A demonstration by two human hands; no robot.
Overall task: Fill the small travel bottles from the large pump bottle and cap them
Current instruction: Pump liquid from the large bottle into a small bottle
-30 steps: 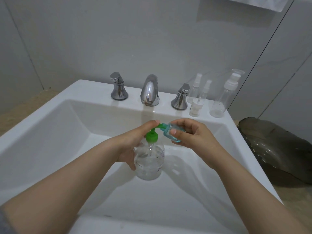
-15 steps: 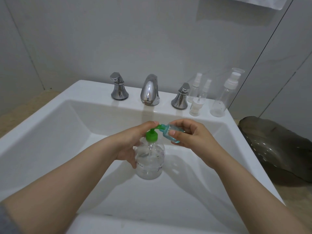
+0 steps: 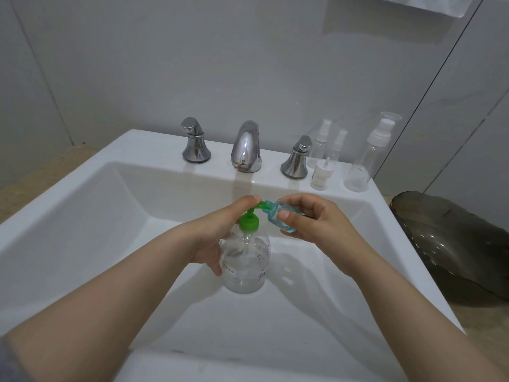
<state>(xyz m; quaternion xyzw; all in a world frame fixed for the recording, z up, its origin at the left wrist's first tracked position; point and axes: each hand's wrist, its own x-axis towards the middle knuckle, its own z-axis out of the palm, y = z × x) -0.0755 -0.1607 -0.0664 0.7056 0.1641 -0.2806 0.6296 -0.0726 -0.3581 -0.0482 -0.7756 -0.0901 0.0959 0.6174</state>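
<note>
Center frame in the sink (image 3: 82, 216), left hand (image 3: 217, 235) wraps the pump bottle (image 3: 245, 263) with a finger on top, ready to press, while right hand (image 3: 314, 221) pinches the travel bottle (image 3: 285, 220) tilted mouth-to-spout (image 3: 259, 206), I'd guess so nothing drips.

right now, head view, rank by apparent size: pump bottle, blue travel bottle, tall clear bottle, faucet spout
1. pump bottle (nearest the camera)
2. tall clear bottle
3. faucet spout, close to it
4. blue travel bottle

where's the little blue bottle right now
Head view, just right of centre above the sink: the small blue travel bottle is pinched in the right hand, its mouth at the green spout of the large pump bottle.
</note>
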